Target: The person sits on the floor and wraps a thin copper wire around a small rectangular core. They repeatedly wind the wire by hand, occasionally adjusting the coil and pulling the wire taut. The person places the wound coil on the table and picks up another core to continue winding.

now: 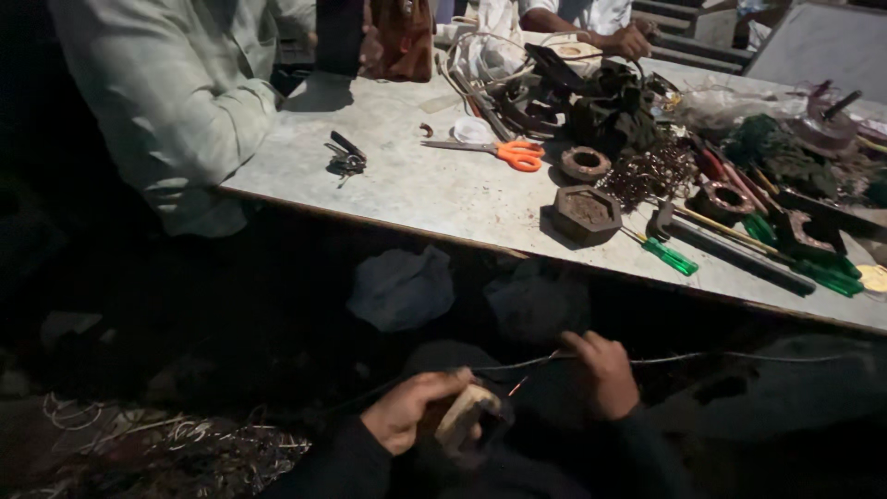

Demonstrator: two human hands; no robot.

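Low in the head view, my left hand (407,408) grips a small pale block-like spool (465,415) in front of my lap. My right hand (605,370) pinches a thin wire (739,358) that stretches off to the right below the table edge. The wire runs between the two hands, with a short reddish strand near the spool. Both hands are in deep shadow beneath the worktable (416,189).
The table holds orange-handled scissors (504,152), a hexagonal metal part (585,213), a rusty ring (585,163), green-handled screwdrivers (667,254), a key bunch (346,160) and tangled coils. A person in a pale shirt (180,88) leans at the left. Another person's hand (628,40) rests at the far edge. Scrap wire (185,444) lies at bottom left.
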